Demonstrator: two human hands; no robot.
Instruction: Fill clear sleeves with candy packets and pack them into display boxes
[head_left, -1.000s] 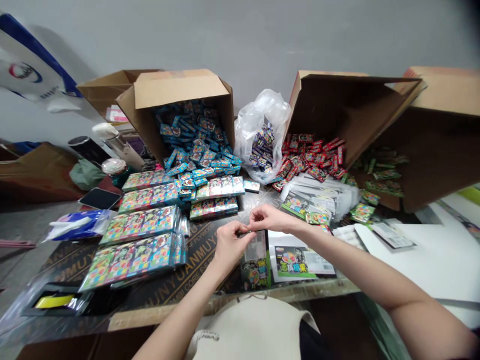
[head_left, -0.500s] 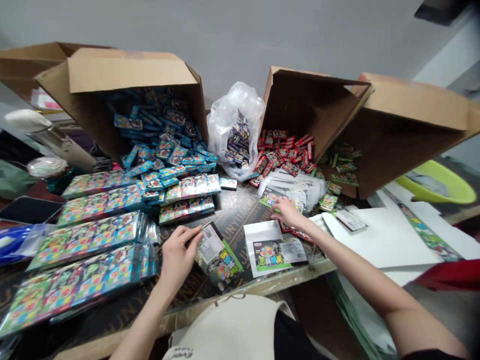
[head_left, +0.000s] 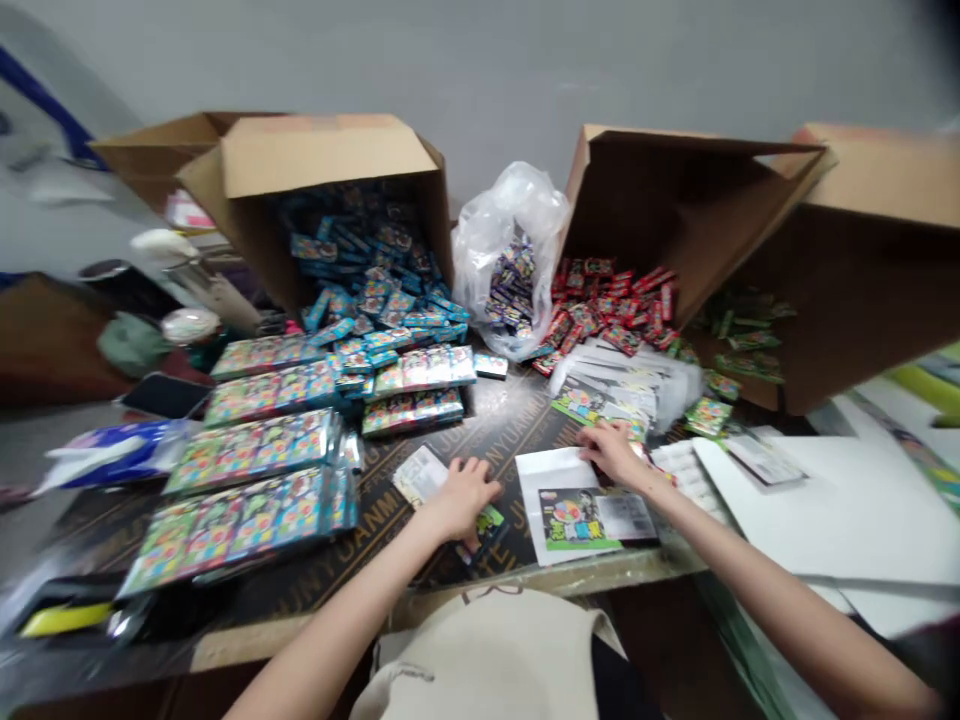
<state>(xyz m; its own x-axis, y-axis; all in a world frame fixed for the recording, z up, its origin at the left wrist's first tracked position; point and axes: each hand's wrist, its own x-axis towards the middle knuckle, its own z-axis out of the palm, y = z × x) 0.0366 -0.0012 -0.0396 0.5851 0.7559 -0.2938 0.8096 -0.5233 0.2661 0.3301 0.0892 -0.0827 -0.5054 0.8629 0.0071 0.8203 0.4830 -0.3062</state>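
My left hand (head_left: pixel 463 497) lies palm down on a filled printed pouch (head_left: pixel 424 474) on the dark table, fingers spread over it. My right hand (head_left: pixel 616 450) rests at the top right corner of a white-backed empty pouch (head_left: pixel 566 492), fingers curled against a small packet I cannot make out. Just beyond it lies a heap of empty clear pouches (head_left: pixel 622 385).
Tipped cardboard boxes spill blue packets (head_left: pixel 375 290), red packets (head_left: pixel 611 300) and green packets (head_left: pixel 742 335). A plastic bag (head_left: pixel 510 260) holds purple ones. Rows of filled pouches (head_left: pixel 247 480) lie at the left. White sheets (head_left: pixel 825 500) cover the right side.
My hands, together on the pouch a second ago, have separated. The left laid the filled pouch flat on the table and covers it. The right went to the empty pouches, then drew slightly back.
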